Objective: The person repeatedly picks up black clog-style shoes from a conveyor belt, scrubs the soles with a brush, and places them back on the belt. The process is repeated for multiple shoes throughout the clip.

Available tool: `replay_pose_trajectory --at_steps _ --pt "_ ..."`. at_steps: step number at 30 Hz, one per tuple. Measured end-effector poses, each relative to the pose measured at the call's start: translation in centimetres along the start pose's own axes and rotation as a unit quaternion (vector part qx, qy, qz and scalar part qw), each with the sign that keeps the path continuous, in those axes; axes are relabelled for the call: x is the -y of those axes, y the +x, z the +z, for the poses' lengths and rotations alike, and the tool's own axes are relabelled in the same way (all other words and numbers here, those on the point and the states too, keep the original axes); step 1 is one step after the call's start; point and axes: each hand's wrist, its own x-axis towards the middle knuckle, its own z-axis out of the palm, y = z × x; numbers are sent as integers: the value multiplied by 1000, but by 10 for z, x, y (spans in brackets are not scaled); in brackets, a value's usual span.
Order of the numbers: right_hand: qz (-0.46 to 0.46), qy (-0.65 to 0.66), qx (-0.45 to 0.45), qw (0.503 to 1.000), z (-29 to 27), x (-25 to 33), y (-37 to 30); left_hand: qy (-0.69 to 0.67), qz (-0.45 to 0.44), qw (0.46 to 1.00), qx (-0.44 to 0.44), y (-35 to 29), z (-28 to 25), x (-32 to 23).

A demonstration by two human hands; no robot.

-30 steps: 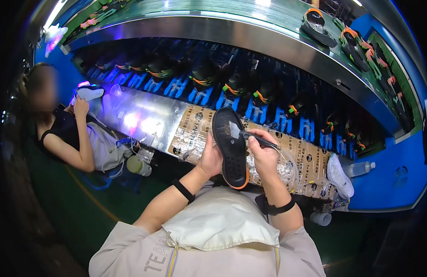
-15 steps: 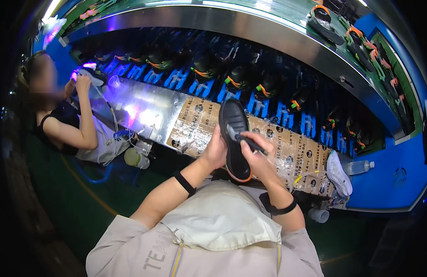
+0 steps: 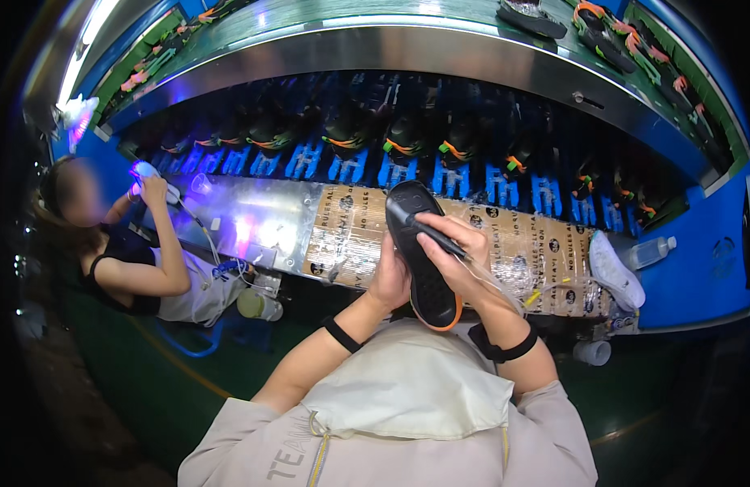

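Note:
Before me a black shoe sole with an orange rim at its near end is held up at a slant, its inner face toward me. My left hand grips it along the left edge, the fingers hidden behind it. In my right hand is a black pen-shaped tool with a thin clear tube trailing from its back end. The tool's tip is at the upper half of the sole, partly covered by my fingers; whether it touches cannot be seen.
Printed cardboard under clear film covers the bench. At right lie a white shoe-shaped piece and a plastic bottle. Shoes hang on blue holders behind, below a conveyor. A co-worker works at left.
My right hand and the tool have moved up the sole toward its far end. The sole has shifted slightly right and nearer. The whole view has turned a little.

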Motion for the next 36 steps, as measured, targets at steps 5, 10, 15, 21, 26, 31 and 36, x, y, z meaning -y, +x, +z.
replay_pose_trajectory --at_steps 5,10,15,21,26,31,36 --pt "130 235 -16 963 -9 -19 2 -117 -32 990 67 1 -4 -15" --pt "-82 -49 152 984 -22 1 6 -59 31 997 27 3 0 -15" --pt "-24 -24 49 998 -18 1 -3 -108 15 994 -26 11 9 -38" --pt "-61 -29 110 992 -11 20 -10 -99 31 993 55 13 14 -57" --pt "-125 -130 219 959 -16 48 -7 -134 45 989 33 24 17 -74" --pt "-34 -71 110 991 -11 41 -9 -115 67 991 36 22 31 -103" --pt "-86 3 253 964 -23 48 1 -99 95 988 72 31 27 -125"
